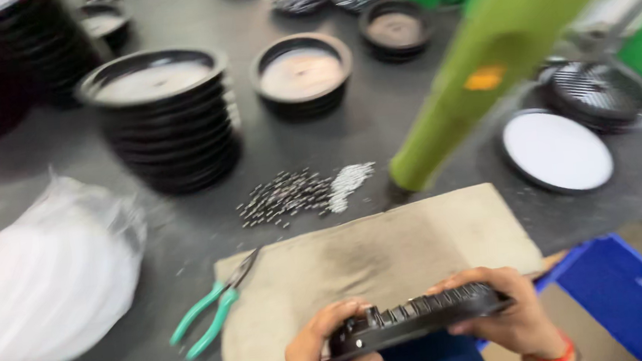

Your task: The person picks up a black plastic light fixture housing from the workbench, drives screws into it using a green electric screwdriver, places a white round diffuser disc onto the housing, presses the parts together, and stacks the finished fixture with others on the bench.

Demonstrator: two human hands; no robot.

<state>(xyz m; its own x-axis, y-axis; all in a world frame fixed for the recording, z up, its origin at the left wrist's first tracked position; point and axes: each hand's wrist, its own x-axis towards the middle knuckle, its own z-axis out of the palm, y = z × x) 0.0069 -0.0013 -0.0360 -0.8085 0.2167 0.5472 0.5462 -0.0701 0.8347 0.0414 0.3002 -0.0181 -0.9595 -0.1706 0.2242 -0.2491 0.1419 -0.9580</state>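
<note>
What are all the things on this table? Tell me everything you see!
Black finned round part: one, held by both hands at the near edge.
Worn beige mat: one, near edge.
Green-handled pliers: one, at the mat's left corner.
Small screws: a dark and silvery pile, mid-table.
Black round housings: several stacks, far left and back.
White round disc: one, right.
White plastic bag: one, left.
Green machine arm: one, right.
Blue crate: one, below the table, right.
Left hand: grips the part.
Right hand: grips the part.
</note>
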